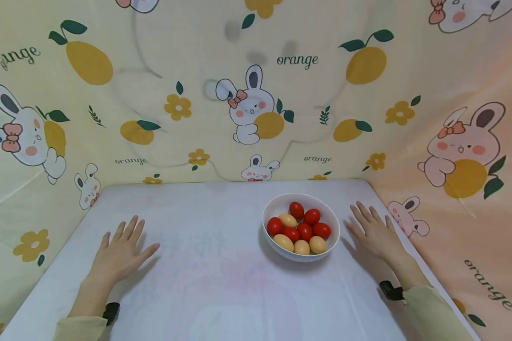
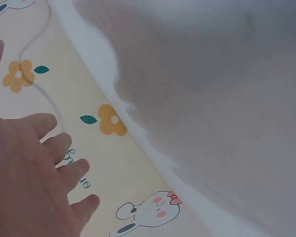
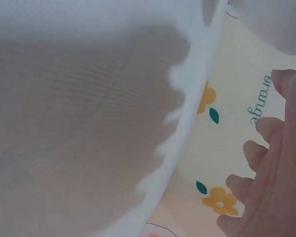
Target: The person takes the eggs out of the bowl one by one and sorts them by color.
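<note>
A white bowl (image 1: 300,258) stands on the right part of the table, filled with several glossy red cherry tomatoes (image 1: 312,216) and several pale yellow, egg-shaped pieces (image 1: 283,242). To the right of the bowl is my right hand (image 1: 377,234), palm down with fingers spread, apart from the rim and holding nothing. In the right wrist view, the bowl's smooth underside (image 3: 274,22) shows beyond the thumb. Far over on the left side, my left hand (image 1: 118,255) is palm down too, its fingers spread and its thumb pointing right. Nothing is in it.
The white tabletop (image 1: 213,279) lies between the hands. A cream cloth (image 1: 187,57) printed with rabbits, flowers and oranges rises behind the table and along both sides. Dark bands (image 1: 391,290) sit at both wrists.
</note>
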Demonstrator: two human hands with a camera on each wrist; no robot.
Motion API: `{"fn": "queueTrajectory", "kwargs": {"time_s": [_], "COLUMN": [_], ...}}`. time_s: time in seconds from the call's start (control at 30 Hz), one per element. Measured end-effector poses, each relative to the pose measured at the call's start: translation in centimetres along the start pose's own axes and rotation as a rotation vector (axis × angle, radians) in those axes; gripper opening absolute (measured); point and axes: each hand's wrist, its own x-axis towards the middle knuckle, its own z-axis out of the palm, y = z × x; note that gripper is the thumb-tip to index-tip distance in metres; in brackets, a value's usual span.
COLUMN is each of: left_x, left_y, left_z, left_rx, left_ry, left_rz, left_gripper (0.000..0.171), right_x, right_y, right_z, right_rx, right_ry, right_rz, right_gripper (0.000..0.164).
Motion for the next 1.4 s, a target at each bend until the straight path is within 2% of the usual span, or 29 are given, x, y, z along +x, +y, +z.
{"fn": "queueTrajectory", "kwargs": {"time_s": [0.23, 0.53, 0.87, 0.97, 1.27, 1.4], "left_x": [0.5, 1.7, 3.7, 4.5, 6.7, 7.5], "left_y": [1.0, 3.2, 6.7, 7.9, 11.8, 13.6], "left_z": [-0.2, -0.2, 0.1, 0.1, -0.4, -0.7], "left_rx": [-0.026, -0.047, -0.067, -0.082, -0.123, -0.138], "left_ry": [0.047, 0.173, 0.327, 0.356, 0.381, 0.370], "left_rz": [0.032, 0.129, 0.275, 0.309, 0.391, 0.421], "left_gripper": [0.098, 0.086, 0.071, 0.070, 0.068, 0.068], "right_x": [-0.2, -0.3, -0.3, -0.5, -0.8, -0.9], "right_y": [-0.4, -2.1, -4.2, -4.7, -5.7, -5.8], "right_z": [-0.3, -0.7, -0.4, -0.4, 0.0, 0.1], "right_rx": [0.029, 0.096, 0.071, 0.060, 0.031, 0.024], "right_ry": [0.045, 0.135, 0.078, 0.056, 0.015, 0.011], "right_rz": [-0.032, -0.122, -0.169, -0.178, -0.188, -0.189], "right_gripper": [0.072, 0.074, 0.083, 0.085, 0.090, 0.089]}}
